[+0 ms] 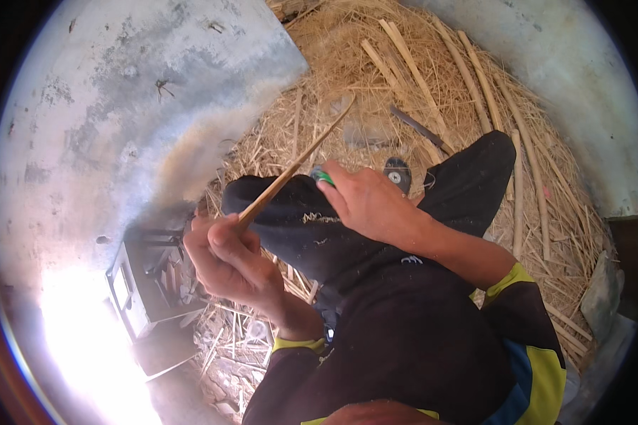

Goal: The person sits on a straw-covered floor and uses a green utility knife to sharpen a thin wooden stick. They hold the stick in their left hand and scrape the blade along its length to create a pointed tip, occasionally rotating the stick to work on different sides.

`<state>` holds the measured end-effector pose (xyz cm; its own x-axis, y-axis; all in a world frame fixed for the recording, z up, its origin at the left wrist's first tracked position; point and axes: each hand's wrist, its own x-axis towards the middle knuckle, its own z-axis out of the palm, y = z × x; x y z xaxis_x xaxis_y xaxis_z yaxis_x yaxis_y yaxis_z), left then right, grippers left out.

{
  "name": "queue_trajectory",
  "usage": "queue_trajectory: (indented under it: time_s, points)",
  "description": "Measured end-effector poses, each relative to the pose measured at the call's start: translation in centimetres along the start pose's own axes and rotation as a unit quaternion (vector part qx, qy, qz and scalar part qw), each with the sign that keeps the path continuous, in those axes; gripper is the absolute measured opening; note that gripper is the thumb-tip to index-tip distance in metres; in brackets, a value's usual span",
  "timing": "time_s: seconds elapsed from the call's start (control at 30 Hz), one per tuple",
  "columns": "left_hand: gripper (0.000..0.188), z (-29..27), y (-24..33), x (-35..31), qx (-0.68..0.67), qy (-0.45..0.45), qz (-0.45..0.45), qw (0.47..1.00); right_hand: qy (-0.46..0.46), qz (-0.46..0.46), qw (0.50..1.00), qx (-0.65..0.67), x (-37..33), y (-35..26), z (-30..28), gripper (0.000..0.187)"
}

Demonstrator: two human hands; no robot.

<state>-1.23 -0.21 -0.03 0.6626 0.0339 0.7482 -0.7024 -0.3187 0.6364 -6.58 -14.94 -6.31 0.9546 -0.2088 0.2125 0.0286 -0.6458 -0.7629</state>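
Note:
My left hand [234,262] is closed around the thick lower end of a long, slim wooden stick [290,168]. The stick slants up to the right, tapers and bends slightly at its far tip. My right hand [372,202] is closed on a small green and grey object [322,176], mostly covered by the fingers, so its kind cannot be made out. That object lies just right of the stick's middle; whether they touch is unclear. Both hands are above my legs in black trousers [298,227], which have a few pale shavings on them.
Straw-like shavings [326,42] cover the floor. Several wooden poles [478,81] lie at the far right, near a dark flat bar [420,129]. A stained pale wall [120,106] rises at left, above a pale open box [145,290]. A grey slab [602,294] stands at right.

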Motion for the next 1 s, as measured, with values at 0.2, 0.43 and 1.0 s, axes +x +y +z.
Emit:
queue_trajectory:
  time_s: [0.2,0.43,1.0]
  points:
    - [0.035,-0.1,0.7,0.3,0.004,-0.004,-0.02,1.0,-0.031,0.059,0.987,-0.144,2.1,10.5,3.2,0.03]
    - [0.034,0.6,0.9,0.2,-0.026,-0.011,-0.005,1.0,-0.018,0.116,0.981,-0.154,2.5,16.6,4.5,0.029]
    - [0.046,-0.4,-0.3,0.5,-0.025,-0.1,0.143,0.984,-0.006,0.021,1.0,-0.021,-1.8,-1.6,-1.2,0.026]
